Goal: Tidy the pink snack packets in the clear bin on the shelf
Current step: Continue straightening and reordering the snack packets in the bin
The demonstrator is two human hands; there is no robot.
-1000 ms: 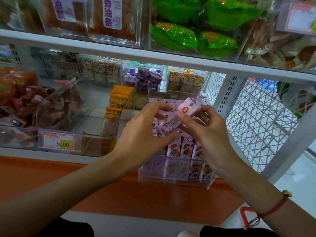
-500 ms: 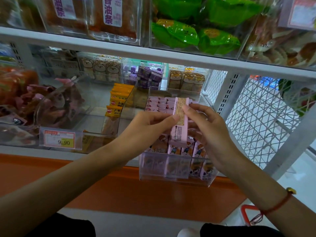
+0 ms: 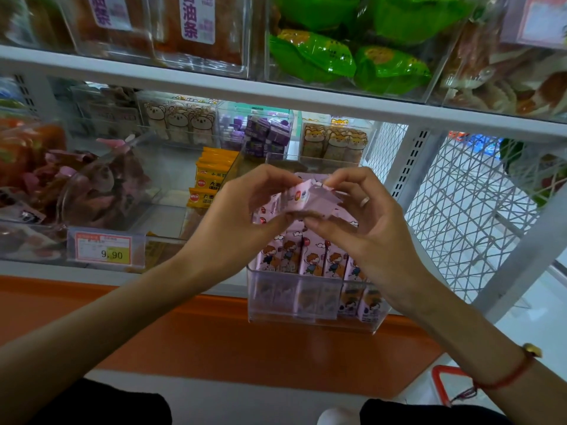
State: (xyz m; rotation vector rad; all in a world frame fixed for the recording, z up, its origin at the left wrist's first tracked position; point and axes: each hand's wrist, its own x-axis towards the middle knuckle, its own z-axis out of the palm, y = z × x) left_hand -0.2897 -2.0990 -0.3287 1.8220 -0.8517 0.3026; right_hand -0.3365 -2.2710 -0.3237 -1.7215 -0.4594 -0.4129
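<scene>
Both hands are meeting directly above the clear bin (image 3: 310, 297), which is sitting at the front edge of the white shelf (image 3: 190, 82) and jutting out over the orange base panel (image 3: 214, 338). The left hand (image 3: 233, 219) is pinching one pink snack packet (image 3: 302, 199) from its left side, thumb below and fingers curled over the top. The right hand (image 3: 362, 222) is pinching the same packet from the right, its fingertips (image 3: 333, 182) closing on the upper edge and its thumb pressing underneath; a ring is showing on one finger and a red cord bracelet (image 3: 503, 378) is circling the wrist. The packet is hanging tilted in the air above the bin, apart from the others. Inside the bin, a row of pink packets (image 3: 310, 259) printed with a cartoon child is standing upright against the front wall. Left of the bin, orange packets (image 3: 208, 179) are lying stacked in a neighbouring clear bin, and further left a price tag (image 3: 106, 248) is reading 9.90. Behind the bin, purple boxes (image 3: 267, 136) are sitting at the back of the shelf. Above the bin, on the upper shelf, green packets (image 3: 346, 56) are filling another clear container.
</scene>
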